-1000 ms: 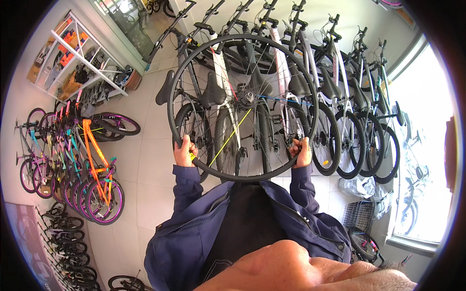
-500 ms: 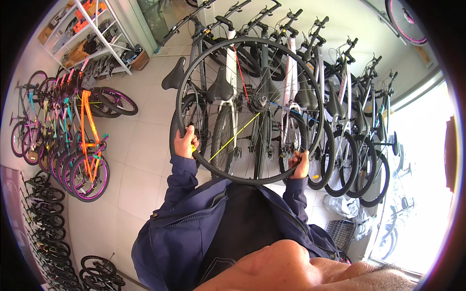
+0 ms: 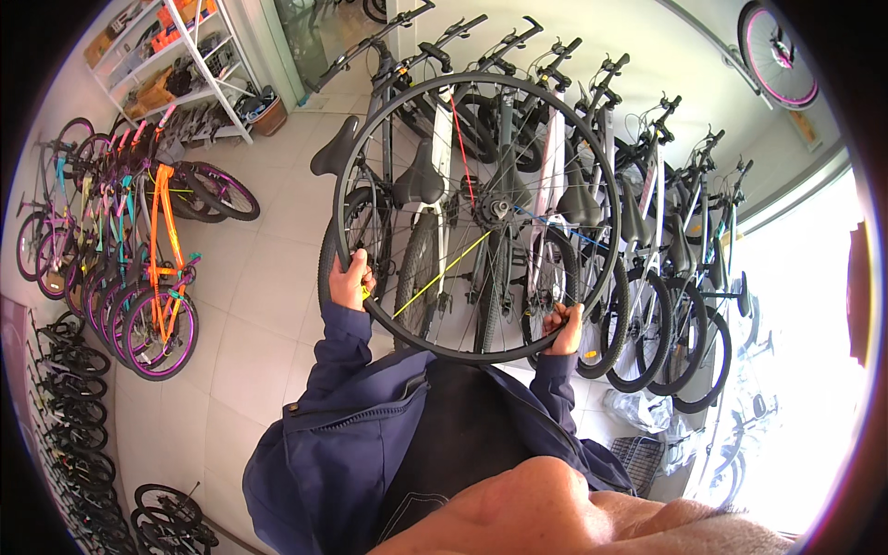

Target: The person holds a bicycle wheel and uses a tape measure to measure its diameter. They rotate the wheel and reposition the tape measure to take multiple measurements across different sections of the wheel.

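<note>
- Bicycle wheel (image 3: 492, 211), black-rimmed and spoked, is held up in front of the chest by both hands, its near edge just beyond the dark blue jacket (image 3: 342, 435).
- By the left hand (image 3: 351, 281), the rim is pinched at its lower left, with the thumb laid along it and the fingers curled in; a small yellow patch (image 3: 366, 292) is seen just beside this grip.
- By the right hand (image 3: 563, 329), the rim is gripped at its lower right, the thumb raised and the fingers bent inward.
- Most of the wheel is carried beyond the two grips, away from the body; being round, no long axis is offered by it, and its broad face is turned toward the head.
- The hub (image 3: 499, 209) is placed between the hands from side to side, but farther forward than either; it is shown slightly nearer the right hand, though fisheye bending makes this uncertain.
- Among the dark spokes, a red spoke (image 3: 462, 148), a yellow spoke (image 3: 441, 276) and a blue spoke (image 3: 564, 229) are picked out; the yellow one is slanted toward the left hand.
- Through the spokes, parked bicycles are seen, with a black saddle (image 3: 421, 176); whether any is touched by the wheel cannot be told.
</note>
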Demonstrator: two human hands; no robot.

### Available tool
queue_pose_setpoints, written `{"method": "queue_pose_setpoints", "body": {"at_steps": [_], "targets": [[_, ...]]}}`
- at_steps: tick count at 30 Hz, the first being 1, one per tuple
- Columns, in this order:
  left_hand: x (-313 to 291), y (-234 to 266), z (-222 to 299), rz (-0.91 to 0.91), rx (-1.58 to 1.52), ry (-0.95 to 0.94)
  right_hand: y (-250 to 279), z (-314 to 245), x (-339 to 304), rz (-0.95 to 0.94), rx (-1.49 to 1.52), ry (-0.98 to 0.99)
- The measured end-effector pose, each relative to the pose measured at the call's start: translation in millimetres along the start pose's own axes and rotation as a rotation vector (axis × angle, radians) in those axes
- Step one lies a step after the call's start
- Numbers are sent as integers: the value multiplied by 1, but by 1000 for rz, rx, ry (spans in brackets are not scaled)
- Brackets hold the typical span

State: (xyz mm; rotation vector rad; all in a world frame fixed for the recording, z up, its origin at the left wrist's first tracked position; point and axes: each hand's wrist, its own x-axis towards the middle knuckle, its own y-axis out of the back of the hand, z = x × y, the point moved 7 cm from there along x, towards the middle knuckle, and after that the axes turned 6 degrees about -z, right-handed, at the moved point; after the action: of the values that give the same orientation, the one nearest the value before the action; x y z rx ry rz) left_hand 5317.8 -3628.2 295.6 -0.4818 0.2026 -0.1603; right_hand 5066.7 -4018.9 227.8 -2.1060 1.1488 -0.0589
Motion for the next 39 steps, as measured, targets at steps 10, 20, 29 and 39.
{"method": "queue_pose_setpoints", "body": {"at_steps": [10, 20, 29, 39], "targets": [[-7, 2, -2, 27, 4, -25, -5, -5, -6, -62, 80, 45], [-8, -1, 0, -26, -22, -61, -12, -10, -16, -94, 107, 34], [-10, -4, -1, -50, 9, -55, 6, -3, -12, -91, 164, 26], [-4, -7, -7, -77, 5, -54, 18, 2, -14, -5, 176, 18]]}}
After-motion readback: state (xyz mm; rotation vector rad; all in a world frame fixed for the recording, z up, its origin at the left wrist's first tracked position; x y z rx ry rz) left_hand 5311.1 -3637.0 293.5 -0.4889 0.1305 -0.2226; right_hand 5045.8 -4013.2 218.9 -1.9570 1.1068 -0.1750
